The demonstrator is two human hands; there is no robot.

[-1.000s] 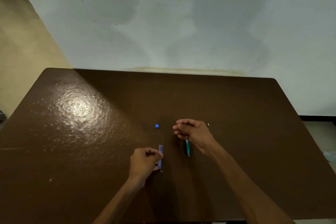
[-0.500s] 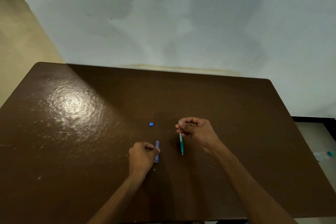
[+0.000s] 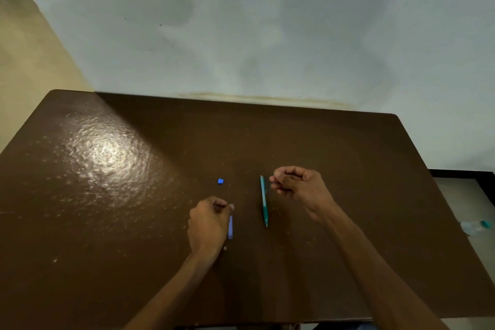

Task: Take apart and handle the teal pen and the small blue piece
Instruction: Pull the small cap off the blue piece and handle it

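The teal pen (image 3: 263, 201) lies flat on the brown table (image 3: 107, 222), running near to far. My right hand (image 3: 298, 186) hovers just right of its far end, fingers curled together, apart from the pen; nothing shows between them. The small blue piece (image 3: 220, 181) rests alone on the table left of the pen. My left hand (image 3: 210, 221) sits on the table nearer to me, thumb and fingers pinching the top of a short lavender tube (image 3: 230, 228) that points towards me.
A pale wall rises right behind the table's far edge. On the floor past the right edge lies a clear plastic item with a teal end (image 3: 475, 228). A bright glare patch (image 3: 107, 153) marks the table's left side.
My right hand let go of the teal pen, which now lies on the table, and drew off to the right. The left hand keeps its pinch on the lavender tube.
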